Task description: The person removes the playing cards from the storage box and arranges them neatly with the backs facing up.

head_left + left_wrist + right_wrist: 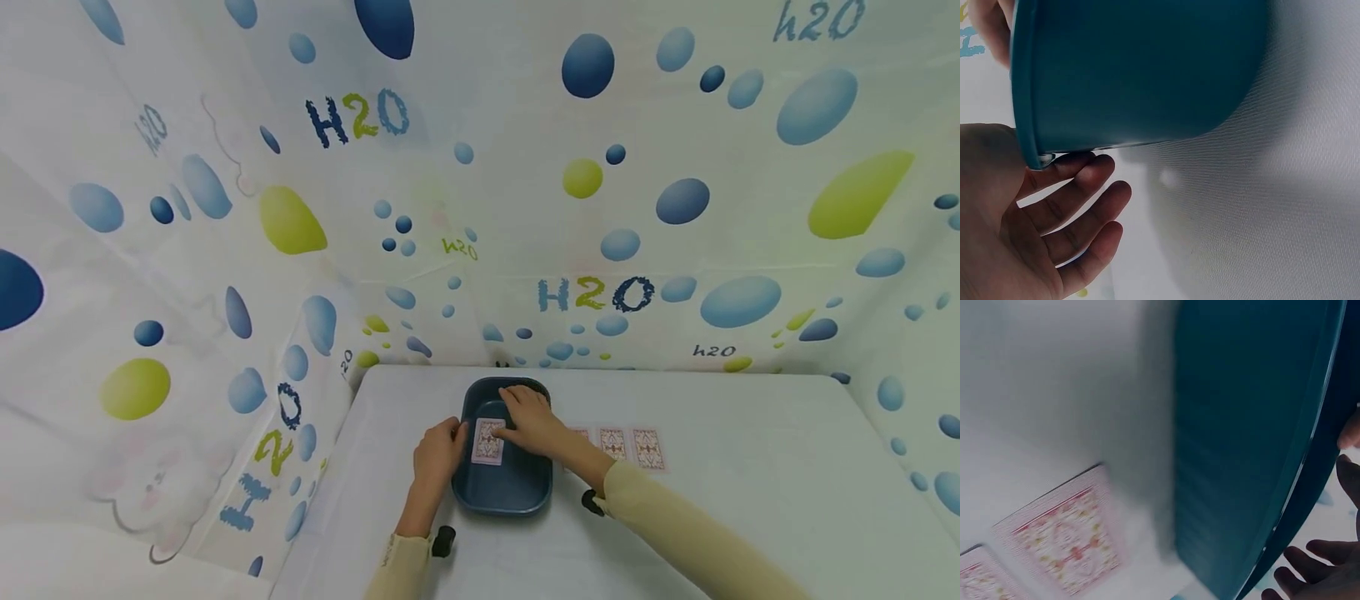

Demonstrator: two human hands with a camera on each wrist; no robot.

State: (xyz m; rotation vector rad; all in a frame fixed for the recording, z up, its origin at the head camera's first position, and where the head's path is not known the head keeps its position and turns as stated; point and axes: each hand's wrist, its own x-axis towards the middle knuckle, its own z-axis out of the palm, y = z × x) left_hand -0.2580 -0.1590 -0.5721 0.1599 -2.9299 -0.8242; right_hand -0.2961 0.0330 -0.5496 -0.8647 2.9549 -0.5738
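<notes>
A dark blue rectangular tray (504, 490) with rounded corners stands on the white table. My left hand (437, 452) grips its left rim, and in the left wrist view the fingers (1088, 228) sit against the outside of the wall. Inside the tray lies a playing card (486, 446), its red-patterned back facing up. Above the tray, my right hand (534, 421) reaches in from the right with spread fingers, and its thumb overlaps the card's edge in the head view.
To the right of the tray, playing cards lie back up in a row: a far-right card (648, 450), a middle card (612, 442) and one partly behind the right forearm (580, 432). A curtain (517, 208) printed with drops surrounds the white table (720, 500).
</notes>
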